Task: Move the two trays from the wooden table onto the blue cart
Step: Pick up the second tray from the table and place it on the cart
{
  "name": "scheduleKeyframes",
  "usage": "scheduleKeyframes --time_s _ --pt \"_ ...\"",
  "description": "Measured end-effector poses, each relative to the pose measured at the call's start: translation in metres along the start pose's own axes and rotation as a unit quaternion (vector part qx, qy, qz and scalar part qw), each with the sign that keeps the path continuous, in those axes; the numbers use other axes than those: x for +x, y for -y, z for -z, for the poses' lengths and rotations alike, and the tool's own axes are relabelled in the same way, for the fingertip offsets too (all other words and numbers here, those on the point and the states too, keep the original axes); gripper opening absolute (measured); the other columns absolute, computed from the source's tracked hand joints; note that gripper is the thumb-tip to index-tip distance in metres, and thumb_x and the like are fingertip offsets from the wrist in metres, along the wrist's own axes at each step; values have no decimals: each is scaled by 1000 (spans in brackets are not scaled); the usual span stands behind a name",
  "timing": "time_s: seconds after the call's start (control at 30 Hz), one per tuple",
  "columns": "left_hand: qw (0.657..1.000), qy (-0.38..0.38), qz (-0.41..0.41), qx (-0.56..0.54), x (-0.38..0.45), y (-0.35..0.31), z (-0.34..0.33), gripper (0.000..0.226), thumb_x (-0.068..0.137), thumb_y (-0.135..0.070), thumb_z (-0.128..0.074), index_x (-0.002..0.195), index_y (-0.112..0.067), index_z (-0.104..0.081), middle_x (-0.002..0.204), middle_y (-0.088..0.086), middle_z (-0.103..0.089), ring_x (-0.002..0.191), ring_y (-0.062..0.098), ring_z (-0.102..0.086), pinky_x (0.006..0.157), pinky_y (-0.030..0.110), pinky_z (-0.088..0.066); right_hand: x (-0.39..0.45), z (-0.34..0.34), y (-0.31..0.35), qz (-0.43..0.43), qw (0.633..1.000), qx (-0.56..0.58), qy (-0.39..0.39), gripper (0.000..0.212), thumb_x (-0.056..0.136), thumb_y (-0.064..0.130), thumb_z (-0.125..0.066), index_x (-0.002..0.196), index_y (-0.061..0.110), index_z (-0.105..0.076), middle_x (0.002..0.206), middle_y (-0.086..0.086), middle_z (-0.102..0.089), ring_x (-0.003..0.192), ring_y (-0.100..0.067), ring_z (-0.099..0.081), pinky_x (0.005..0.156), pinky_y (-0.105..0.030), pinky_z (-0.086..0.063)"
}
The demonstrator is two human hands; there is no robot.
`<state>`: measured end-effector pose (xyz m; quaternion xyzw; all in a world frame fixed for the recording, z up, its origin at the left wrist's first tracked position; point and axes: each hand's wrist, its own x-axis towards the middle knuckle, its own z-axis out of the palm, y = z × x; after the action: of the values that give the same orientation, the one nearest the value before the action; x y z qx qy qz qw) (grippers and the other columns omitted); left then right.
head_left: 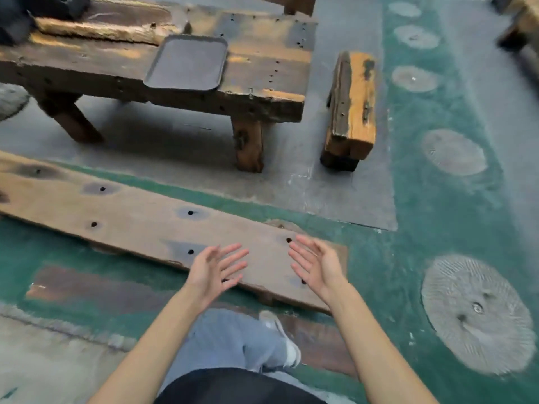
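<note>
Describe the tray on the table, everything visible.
The tray is a dark grey rectangle with rounded corners and a low raised rim, looking like matte plastic. It is empty and lies flat on the wooden table near the front edge, its near corner slightly overhanging. Only the table touches it; both hands are far from it.

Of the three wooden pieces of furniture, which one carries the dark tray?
The large wooden table at upper left carries the dark tray; the small stool and long bench are bare.
</note>
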<state>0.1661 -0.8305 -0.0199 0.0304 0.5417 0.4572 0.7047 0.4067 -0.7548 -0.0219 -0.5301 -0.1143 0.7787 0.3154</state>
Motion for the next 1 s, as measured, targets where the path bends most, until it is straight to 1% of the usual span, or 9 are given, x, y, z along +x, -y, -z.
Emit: scheduleKeyframes --time_s 0.07,0.1,0.23,0.4,0.5,0.57,0.73,0.87,1.0 --pt "1000 5 15 17 21 3 -36 47 96 -41 -35 122 -15 -65 131 7 -67 106 22 -65 84 37 -50 5 27 17 12 1000 21 -14 40 98 34 -41 125 15 -65 124 -6 -69 114 -20 -63 96 -34 -46" --pt "1000 11 20 12 33 5 -53 48 95 -41 -36 122 -15 -65 130 7 -68 108 23 -65 85 38 -50 7 40 27 17 999 27 -18 41 97 34 -43 126 15 -66 124 -6 -70 115 -19 -63 97 -35 -45" --pt "997 44 52 -45 74 19 -122 53 92 -45 -40 128 -12 -64 129 8 -69 118 26 -62 90 42 -50 16 82 71 18 998 49 -34 41 98 36 -43 126 17 -66 124 -5 -71 114 -18 -63 90 -33 -48" --pt "990 66 81 -100 109 37 -201 54 92 -45 -43 127 -11 -65 132 10 -66 118 27 -62 92 43 -49 15 123 135 -7 999 19 -39 39 97 36 -46 122 17 -68 119 -6 -73 104 -18 -67 84 -33 -51" --pt "987 72 101 -101 123 46 -245 52 92 -46 -44 122 -11 -69 131 11 -67 116 28 -62 93 43 -48 13 146 168 -2 998 7 -63 38 97 36 -44 119 17 -69 118 -6 -74 99 -17 -68 81 -31 -52" --pt "987 82 110 -88 127 47 -269 52 92 -46 -44 121 -11 -70 130 11 -67 117 28 -61 93 43 -48 12 158 186 4 997 29 -77 37 97 35 -45 119 17 -69 119 -6 -73 96 -16 -67 79 -30 -52" --pt "985 83 95 -119 132 34 -290 54 91 -47 -45 122 -9 -70 131 12 -66 116 29 -61 91 43 -48 25 158 223 -3 995 66 -77 37 98 32 -44 120 16 -67 115 -6 -73 92 -16 -66 79 -30 -51" --pt "981 62 69 -172 142 15 -288 56 92 -47 -43 129 -10 -64 136 12 -63 114 28 -62 92 43 -48 53 135 254 -7 999 20 -40 35 98 32 -44 117 16 -68 109 -5 -74 88 -16 -66 76 -29 -51" --pt "979 42 11 -199 158 -8 -289 60 89 -52 -45 126 -11 -67 133 11 -66 107 28 -65 88 42 -49 91 114 286 -31 999 -34 -4 35 98 32 -44 116 15 -69 110 -5 -75 91 -17 -67 79 -30 -51"
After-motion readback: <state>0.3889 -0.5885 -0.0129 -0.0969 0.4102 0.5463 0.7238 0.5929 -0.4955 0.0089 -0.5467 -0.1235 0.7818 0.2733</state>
